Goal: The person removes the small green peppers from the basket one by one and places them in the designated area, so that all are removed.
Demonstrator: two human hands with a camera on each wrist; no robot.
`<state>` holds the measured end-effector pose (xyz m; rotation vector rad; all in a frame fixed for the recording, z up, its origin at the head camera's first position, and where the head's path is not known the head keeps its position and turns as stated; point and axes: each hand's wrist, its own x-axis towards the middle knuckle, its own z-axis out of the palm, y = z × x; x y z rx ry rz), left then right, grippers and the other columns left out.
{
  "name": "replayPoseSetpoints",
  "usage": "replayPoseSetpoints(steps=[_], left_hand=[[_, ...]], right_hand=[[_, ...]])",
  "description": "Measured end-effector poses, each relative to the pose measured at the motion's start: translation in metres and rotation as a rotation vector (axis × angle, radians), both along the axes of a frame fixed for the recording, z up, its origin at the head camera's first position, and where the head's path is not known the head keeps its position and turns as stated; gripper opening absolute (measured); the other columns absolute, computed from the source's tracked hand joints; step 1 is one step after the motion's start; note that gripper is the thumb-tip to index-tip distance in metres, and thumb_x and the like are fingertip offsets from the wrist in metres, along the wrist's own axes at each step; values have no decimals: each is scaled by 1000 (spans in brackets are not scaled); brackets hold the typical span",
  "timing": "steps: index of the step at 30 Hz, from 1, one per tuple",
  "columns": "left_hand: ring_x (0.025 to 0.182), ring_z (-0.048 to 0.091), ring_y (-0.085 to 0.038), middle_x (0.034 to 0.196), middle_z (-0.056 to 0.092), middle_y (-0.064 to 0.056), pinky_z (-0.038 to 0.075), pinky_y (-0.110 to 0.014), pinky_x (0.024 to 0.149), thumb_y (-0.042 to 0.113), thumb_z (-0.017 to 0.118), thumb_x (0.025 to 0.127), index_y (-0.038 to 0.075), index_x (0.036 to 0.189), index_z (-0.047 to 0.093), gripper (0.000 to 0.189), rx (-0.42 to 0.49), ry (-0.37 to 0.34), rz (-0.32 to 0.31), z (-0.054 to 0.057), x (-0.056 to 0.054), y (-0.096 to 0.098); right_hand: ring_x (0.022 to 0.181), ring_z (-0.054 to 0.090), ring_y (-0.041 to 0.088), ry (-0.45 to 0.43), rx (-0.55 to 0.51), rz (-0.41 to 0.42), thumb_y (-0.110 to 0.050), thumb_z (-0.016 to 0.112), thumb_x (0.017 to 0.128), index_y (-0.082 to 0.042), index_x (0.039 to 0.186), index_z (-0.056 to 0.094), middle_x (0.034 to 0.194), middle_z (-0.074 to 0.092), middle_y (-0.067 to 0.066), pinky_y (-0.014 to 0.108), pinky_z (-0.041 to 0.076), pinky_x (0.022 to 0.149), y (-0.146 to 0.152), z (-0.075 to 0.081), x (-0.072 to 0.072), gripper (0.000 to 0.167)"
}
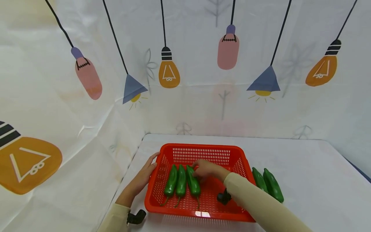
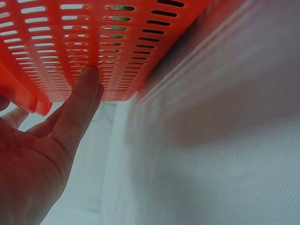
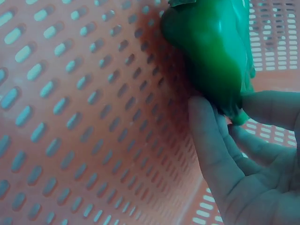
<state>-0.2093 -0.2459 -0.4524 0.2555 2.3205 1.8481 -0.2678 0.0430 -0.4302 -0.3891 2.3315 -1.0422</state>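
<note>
While the thumb and fingers of the right hand (image 1: 207,169) pinch its upper end, a green pepper (image 1: 195,187) lies in the red basket (image 1: 179,212), below the frame's centre. Two neighbouring peppers (image 1: 171,181) lie side by side to its left. The left hand (image 1: 140,180), fingers extended, rests against the basket's left side. Right of the basket, two loose peppers (image 1: 273,186) lie on the desk (image 1: 307,180). The step in hand looks like placing or straightening the pinched pepper; the next move probably calls for loosening that pinch without disturbing the row.
</note>
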Motion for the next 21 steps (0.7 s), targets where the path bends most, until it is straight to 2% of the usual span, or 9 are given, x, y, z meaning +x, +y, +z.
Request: replayPoseSetpoints(steps=[3,9,14,21], left_hand=[[120,55,-29,151,42,-18,49,-39,97,31,32,112,22,160,23,50,-3,9,-7,0,0,0],[120,56,-30,152,42,-18,49,-40,97,31,31,113,24,160,23,49,-5,0,-12,-1,0,-1],[121,55,-29,152,43,-15,48,-43,100,32,32,112,27,160,24,49,-7,-2,-3,-1,0,-1],[122,55,-30,152,42,-15,48,-42,98,32,32,113,28,160,25,48,-5,-8,5,-2,-1,-1]], right_hand=[[83,68,24,-13,-10,-7,0,68,90,4,128,62,106,64,13,39,59,67,2,1,0,39],[84,69,25,-44,-43,-21,0,68,89,3,126,63,101,65,12,40,59,69,8,6,0,37],[85,68,25,-46,-54,-47,1,68,89,2,127,64,100,65,12,40,59,68,10,9,0,38],[83,68,24,-41,-80,-52,1,67,90,2,127,63,100,65,12,40,60,68,13,11,0,37]])
